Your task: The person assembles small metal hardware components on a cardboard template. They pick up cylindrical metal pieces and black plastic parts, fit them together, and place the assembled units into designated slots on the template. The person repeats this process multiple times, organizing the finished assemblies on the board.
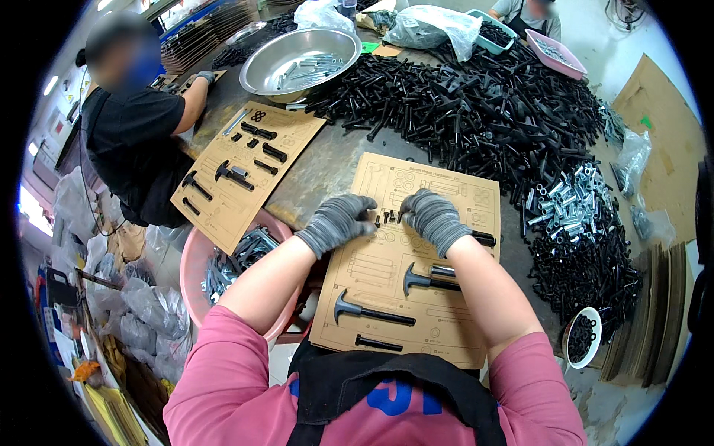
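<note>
See small blk bolts point(390, 216) on printed cardboard sheet point(454, 342), upper half, btwn both hands. See gray-gloved L hand point(338, 223) just L of bolts, w/ curled fingers & gap btwn thumb & forefinger. See gray-gloved R hand point(435, 219) at R end of row, w/ fingers bunched tog. & tips by a bolt; can't tell if pinching it. Lower on sheet, note two blk hammer-shaped pieces point(370, 311), long bolt point(378, 343) & silver tube point(444, 270), partly blocked by R forearm.

Beyond, note huge pile of blk hardware point(461, 97) crowding sheet's top & R side, plus silver sleeves point(569, 197), white bowl point(569, 338) w/ blk rings, pink tray point(561, 65) & steel basin point(256, 70) w/ silver pcs. To L, find second sheet point(301, 141) w/ blk parts, jutting over pink tub point(188, 286).

Underneath, see dark scuffed tabletop point(297, 197). Around rm, see co-worker point(134, 134) in blk at L, another person point(520, 11) at far side, plastic bags point(149, 297) heaped L, cardboard panel point(662, 141) leaning R.
</note>
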A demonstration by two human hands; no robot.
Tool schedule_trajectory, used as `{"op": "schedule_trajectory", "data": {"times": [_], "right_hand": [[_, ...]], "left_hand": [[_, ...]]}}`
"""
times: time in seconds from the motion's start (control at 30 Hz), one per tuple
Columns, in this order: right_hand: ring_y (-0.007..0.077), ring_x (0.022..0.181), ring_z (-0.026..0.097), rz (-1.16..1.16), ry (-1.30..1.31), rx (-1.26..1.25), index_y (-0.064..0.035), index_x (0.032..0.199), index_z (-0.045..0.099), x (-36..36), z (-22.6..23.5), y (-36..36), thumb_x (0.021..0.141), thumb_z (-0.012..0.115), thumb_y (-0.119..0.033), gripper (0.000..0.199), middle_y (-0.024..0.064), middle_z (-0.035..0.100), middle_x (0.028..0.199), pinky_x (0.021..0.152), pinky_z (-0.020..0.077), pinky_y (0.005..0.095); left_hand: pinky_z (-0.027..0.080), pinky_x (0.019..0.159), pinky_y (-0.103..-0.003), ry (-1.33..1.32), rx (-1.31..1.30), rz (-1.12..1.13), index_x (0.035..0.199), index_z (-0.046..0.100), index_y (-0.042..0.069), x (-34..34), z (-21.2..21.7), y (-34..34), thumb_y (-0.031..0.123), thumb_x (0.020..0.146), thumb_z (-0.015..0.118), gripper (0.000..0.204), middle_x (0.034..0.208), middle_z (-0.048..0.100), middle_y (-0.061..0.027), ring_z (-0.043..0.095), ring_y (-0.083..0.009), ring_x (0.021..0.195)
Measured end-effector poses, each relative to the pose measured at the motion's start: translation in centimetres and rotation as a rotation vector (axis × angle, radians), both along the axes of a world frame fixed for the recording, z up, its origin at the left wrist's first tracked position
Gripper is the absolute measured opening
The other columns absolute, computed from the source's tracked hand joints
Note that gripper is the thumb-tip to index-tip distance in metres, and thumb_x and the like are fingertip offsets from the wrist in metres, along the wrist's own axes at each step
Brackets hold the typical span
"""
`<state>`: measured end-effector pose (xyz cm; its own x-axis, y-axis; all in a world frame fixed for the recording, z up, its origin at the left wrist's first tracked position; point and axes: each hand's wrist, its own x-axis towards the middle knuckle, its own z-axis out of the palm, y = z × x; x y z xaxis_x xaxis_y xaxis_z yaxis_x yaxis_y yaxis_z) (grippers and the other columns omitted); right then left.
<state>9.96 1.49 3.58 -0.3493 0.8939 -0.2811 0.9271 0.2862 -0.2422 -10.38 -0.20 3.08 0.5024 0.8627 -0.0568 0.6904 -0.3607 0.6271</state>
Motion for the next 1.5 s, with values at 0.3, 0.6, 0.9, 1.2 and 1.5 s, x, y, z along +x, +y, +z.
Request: {"op": "schedule_trajectory", "data": {"times": [0.3, 0.6, 0.9, 1.2, 1.5], "right_hand": [[0.0288, 0.093, 0.059, 0.019, -0.107, 0.152, -0.0075, 0.097, 0.061, -0.4, -0.9, 0.1, 0.082, 0.051, -0.015, 0.020, 0.0157, 0.057, 0.099, 0.077, 0.0496, 0.0370], [0.0285, 0.093, 0.059, 0.032, -0.100, 0.111, -0.0082, 0.098, 0.061, -0.2, -0.5, -0.5, 0.081, 0.052, -0.013, 0.020, 0.0142, 0.057, 0.100, 0.077, 0.0495, 0.0367], [0.0291, 0.096, 0.058, -0.011, -0.059, 0.111, -0.0066, 0.099, 0.060, -0.6, 0.0, -1.2, 0.080, 0.054, -0.018, 0.022, 0.0149, 0.057, 0.101, 0.078, 0.0489, 0.0379], [0.0297, 0.091, 0.058, -0.033, 0.148, 0.130, -0.0088, 0.095, 0.062, 6.1, 0.4, 1.3, 0.081, 0.051, -0.025, 0.023, 0.0146, 0.061, 0.095, 0.081, 0.0449, 0.0390], [0.0228, 0.088, 0.059, -0.210, 0.538, -0.101, -0.0102, 0.096, 0.064, 10.2, -2.7, 2.7, 0.080, 0.059, -0.027, 0.023, 0.0096, 0.063, 0.095, 0.080, 0.0450, 0.0323]], "left_hand": [[0.046, 0.076, -0.035, 0.102, 0.032, 0.038, 0.105, 0.058, 0.007, 3.6, -0.8, 1.1, 0.021, 0.072, 0.065, 0.036, 0.089, 0.063, -0.0140, 0.060, -0.0283, 0.084], [0.047, 0.075, -0.033, 0.206, -0.054, -0.016, 0.100, 0.060, 0.006, 4.5, 0.2, 1.0, 0.019, 0.073, 0.064, 0.030, 0.087, 0.064, -0.0131, 0.060, -0.0266, 0.083], [0.047, 0.076, -0.033, 0.172, 0.010, -0.010, 0.101, 0.060, 0.008, 4.5, -0.3, 1.0, 0.021, 0.073, 0.065, 0.032, 0.088, 0.063, -0.0130, 0.060, -0.0264, 0.083], [0.046, 0.078, -0.034, 0.201, -0.087, -0.104, 0.104, 0.057, 0.007, 4.8, 0.4, 1.8, 0.022, 0.072, 0.066, 0.036, 0.093, 0.061, -0.0140, 0.059, -0.0275, 0.087], [0.042, 0.087, -0.033, 0.185, 0.006, 0.323, 0.115, 0.052, 0.007, 1.9, 0.7, 10.0, 0.039, 0.075, 0.063, 0.052, 0.107, 0.058, -0.0143, 0.055, -0.0260, 0.099]]}}
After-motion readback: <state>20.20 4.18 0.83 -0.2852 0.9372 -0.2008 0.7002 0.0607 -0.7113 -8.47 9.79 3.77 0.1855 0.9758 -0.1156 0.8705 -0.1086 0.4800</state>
